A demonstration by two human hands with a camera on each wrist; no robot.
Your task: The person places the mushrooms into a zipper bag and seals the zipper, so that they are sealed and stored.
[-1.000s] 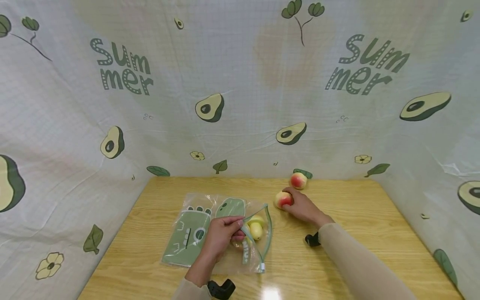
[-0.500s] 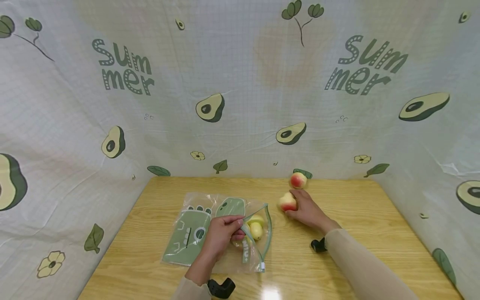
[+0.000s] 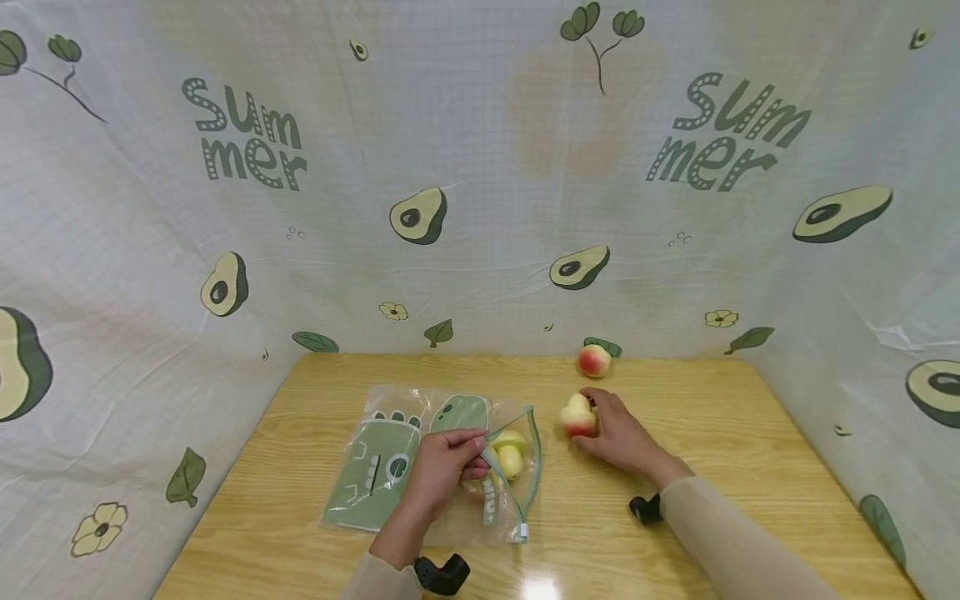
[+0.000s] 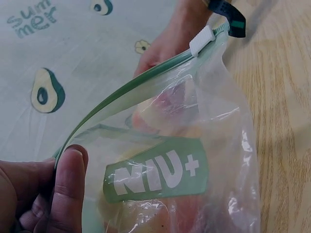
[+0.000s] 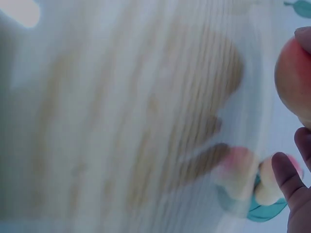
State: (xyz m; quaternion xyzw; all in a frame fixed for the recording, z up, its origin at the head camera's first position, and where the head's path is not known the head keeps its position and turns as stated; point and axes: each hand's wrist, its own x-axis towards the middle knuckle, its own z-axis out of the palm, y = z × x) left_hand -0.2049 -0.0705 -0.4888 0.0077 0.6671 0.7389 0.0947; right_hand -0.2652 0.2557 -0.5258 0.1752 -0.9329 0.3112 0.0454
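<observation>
My left hand [image 3: 448, 460] pinches the open rim of a clear zip bag [image 3: 528, 492] with green print. Its thumb [image 4: 69, 187] shows on the near side of the rim in the left wrist view. Yellow fruits [image 3: 511, 461] lie inside the bag, partly hidden by film. To the bag's right, my right hand [image 3: 618, 429] holds a pale yellow pear with a red base [image 3: 577, 417], its narrow end up. In the right wrist view the pear's red base [image 5: 292, 77] is cut off by the frame edge. Another red and yellow fruit [image 3: 594, 361] lies farther back.
The bag lies flat on a wooden table [image 3: 675, 392], showing green cartoon figures. A white slider [image 3: 522, 531] sits at the near end of its zip. A printed cloth [image 3: 480, 275] rises behind the table and along both sides. Black wrist devices [image 3: 442, 575] are worn on both arms.
My right hand has drawn the pear slightly nearer and to the right. The pear has turned, so its pale narrow end now shows. The left hand keeps its hold on the bag rim.
</observation>
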